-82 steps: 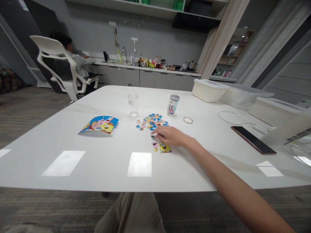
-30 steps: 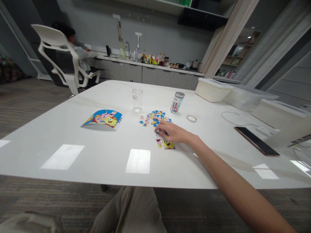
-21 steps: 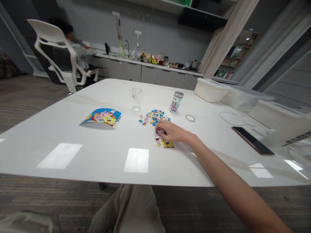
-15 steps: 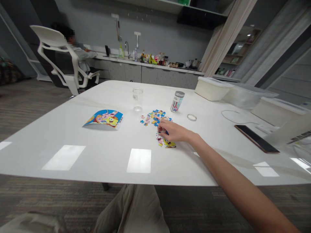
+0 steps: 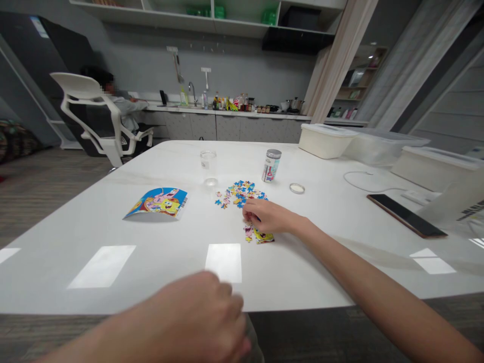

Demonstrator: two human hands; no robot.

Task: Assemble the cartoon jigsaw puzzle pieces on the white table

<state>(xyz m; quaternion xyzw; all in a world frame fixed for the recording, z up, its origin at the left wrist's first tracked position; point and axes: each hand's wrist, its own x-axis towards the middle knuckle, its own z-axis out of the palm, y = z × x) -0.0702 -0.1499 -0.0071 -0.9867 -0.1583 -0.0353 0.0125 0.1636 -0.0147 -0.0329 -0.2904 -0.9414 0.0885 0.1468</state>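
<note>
My right hand is closed in a pinch at the upper left of a partly joined jigsaw puzzle, with a puzzle piece at its fingertips that is mostly hidden. A strip of pink pieces lies at the left of the joined part. Just beyond the hand spreads a pile of loose puzzle pieces, mostly blue. Low in the view, my left hand is curled like a fist above the table's near edge, blurred; its palm is hidden. A curved picture sheet with the cartoon lies to the left.
Behind the pieces stand a clear jar and a printed can with a silver lid. A ring-shaped lid lies right of them. Farther right are a dark phone-like slab, a cable and storage boxes. A person sits beyond the table.
My left hand has come into view from below. My right hand stays at the joined puzzle, its fingers slightly shifted. The camera has tilted up a little.
</note>
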